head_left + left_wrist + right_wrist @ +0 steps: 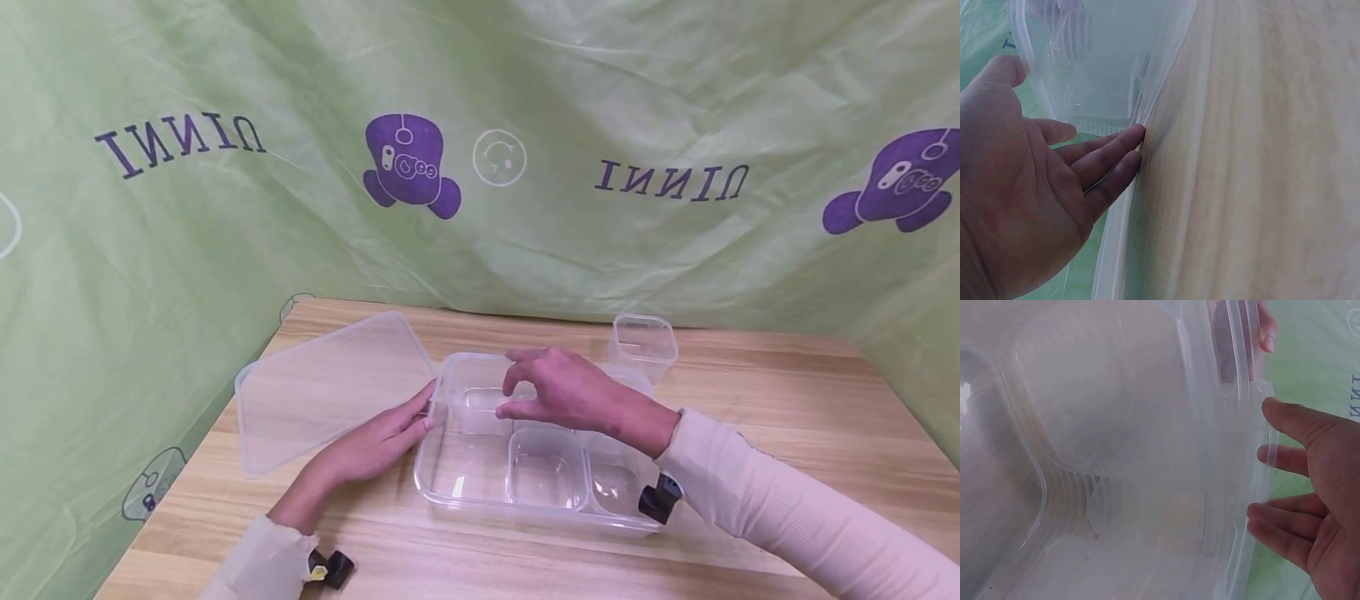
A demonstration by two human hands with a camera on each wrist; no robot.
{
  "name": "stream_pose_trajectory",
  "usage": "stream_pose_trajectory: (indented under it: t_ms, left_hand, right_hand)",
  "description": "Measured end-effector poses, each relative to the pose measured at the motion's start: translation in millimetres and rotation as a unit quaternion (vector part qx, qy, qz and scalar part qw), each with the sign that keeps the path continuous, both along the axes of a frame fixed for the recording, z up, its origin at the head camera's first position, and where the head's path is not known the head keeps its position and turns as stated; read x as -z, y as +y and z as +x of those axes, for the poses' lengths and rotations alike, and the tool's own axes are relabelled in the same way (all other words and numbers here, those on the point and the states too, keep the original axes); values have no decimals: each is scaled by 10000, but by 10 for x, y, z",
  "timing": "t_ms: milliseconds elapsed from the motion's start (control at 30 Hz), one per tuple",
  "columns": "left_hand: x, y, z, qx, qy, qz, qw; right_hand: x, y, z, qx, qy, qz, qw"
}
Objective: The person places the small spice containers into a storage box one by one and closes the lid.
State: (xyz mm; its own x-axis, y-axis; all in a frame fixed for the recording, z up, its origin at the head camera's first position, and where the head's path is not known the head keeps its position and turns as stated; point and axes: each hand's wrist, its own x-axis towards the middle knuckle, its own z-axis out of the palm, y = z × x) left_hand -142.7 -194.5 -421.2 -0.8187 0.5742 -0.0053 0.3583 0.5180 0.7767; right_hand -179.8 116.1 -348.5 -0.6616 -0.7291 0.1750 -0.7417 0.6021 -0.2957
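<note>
A large clear plastic container (472, 502) stands on the wooden table, with several smaller clear boxes inside. One small box (547, 479) sits at its front middle, beside another box (617, 483) at the front right. Over a box (472, 417) at the back left hovers my right hand (573, 396), thumb and forefinger apart and curved, holding nothing that I can see. In the right wrist view its fingertips (1257, 512) are close to the clear rims; contact is hard to tell. My left hand (375, 446) has its fingers extended against the container's left side.
A flat translucent lid (330, 392) lies left of the container, reaching the left edge of the table (465, 558). Behind the container, to the right, stands a separate small clear box (647, 346). A green printed cloth (450, 250) hangs behind the table.
</note>
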Motion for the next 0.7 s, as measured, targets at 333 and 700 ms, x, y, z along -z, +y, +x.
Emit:
stream_pose_trajectory:
  t_ms: [333,700]
  left_hand:
    - [-11,5,7,-44,-14,-60,10000]
    - [-17,4,11,-59,19,-17,10000]
  right_hand:
    - [-13,-31,26,73,524,542,9971]
    - [6,-90,0,-171,448,617,9969]
